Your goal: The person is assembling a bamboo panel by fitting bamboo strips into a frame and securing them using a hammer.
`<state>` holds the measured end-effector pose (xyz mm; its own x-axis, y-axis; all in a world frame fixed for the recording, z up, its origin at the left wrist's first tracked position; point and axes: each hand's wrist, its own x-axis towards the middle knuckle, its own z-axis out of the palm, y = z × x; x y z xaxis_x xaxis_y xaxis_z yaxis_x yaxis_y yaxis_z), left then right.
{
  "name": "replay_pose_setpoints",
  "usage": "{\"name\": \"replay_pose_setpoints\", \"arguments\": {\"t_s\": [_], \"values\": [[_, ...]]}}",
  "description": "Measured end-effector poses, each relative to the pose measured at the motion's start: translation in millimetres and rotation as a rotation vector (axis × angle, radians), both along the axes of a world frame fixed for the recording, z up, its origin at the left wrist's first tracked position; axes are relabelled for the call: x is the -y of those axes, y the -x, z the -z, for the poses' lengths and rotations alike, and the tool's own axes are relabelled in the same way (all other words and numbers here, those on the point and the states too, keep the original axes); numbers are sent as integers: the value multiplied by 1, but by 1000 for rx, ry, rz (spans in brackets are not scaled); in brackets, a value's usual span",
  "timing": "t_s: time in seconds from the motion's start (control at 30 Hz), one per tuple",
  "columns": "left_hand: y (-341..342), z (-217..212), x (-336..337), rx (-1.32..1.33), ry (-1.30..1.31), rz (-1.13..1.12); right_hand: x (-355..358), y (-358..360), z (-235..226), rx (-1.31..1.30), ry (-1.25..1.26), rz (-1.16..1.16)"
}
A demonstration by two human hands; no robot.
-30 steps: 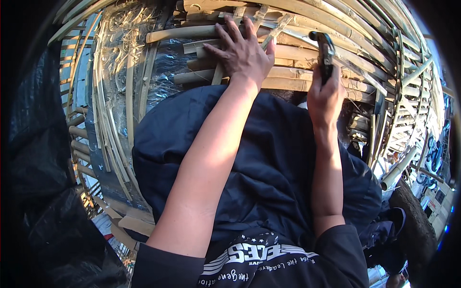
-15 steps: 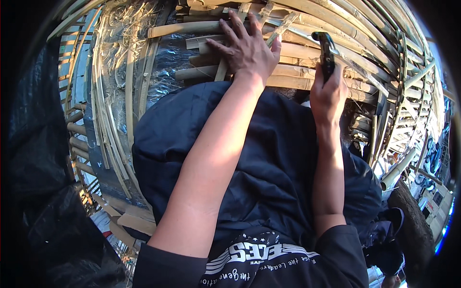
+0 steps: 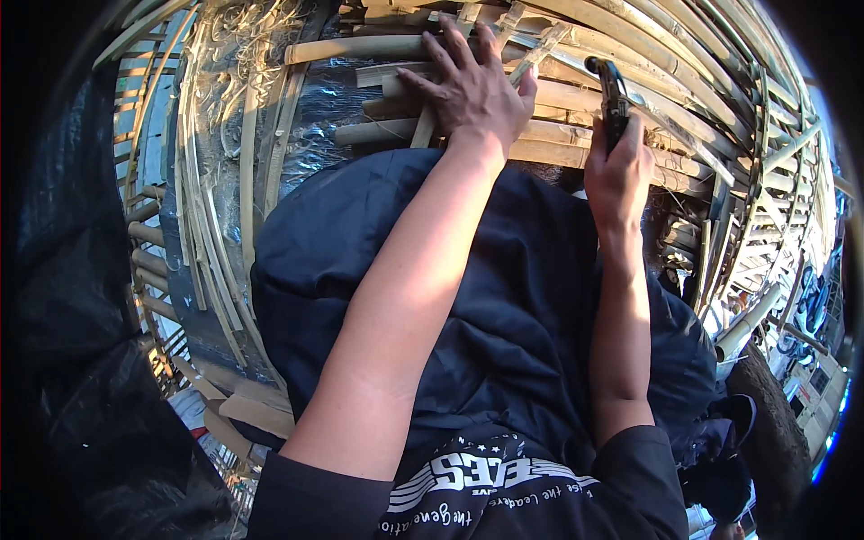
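Observation:
My left hand (image 3: 481,97) lies palm down with fingers spread on the split bamboo strips (image 3: 382,133), pressing against the layered slats. Thin cross slats (image 3: 544,47) run out past its fingertips and thumb. In my right hand (image 3: 619,180), the fingers are wrapped round a black-handled hand tool (image 3: 616,115) that points up and away. Its far end is dark and bends to the left, with a shiny metal part below it; the exact kind is unclear. The tool is held above the bamboo, apart from my left hand.
Bamboo framing (image 3: 760,153) curves along the right. To the left, long thin strips (image 3: 205,243) and curled shavings (image 3: 247,54) lie over dark shiny sheeting (image 3: 310,117). Black plastic (image 3: 72,297) hangs at the far left. A thick brown log (image 3: 769,418) stands at the lower right.
The whole view has shifted slightly, so the left hand and bamboo appear a little further right. Both hands keep their poses, and the tool stays in the right hand.

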<state>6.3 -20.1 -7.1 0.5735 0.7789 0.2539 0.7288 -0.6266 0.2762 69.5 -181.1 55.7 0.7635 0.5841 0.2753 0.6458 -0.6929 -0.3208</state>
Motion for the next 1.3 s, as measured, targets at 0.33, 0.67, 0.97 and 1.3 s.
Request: {"name": "replay_pose_setpoints", "arguments": {"t_s": [0.33, 0.67, 0.97, 1.3], "values": [[3, -5, 7, 13, 3, 7, 11, 5, -17, 176, -637, -47], [-2, -3, 2, 35, -24, 10, 2, -1, 8, 358, -472, 21], [2, -3, 1, 42, -45, 9, 0, -6, 15, 299, -262, 74], [5, 4, -4, -35, -28, 3, -1, -1, -8, -37, -72, 18]]}}
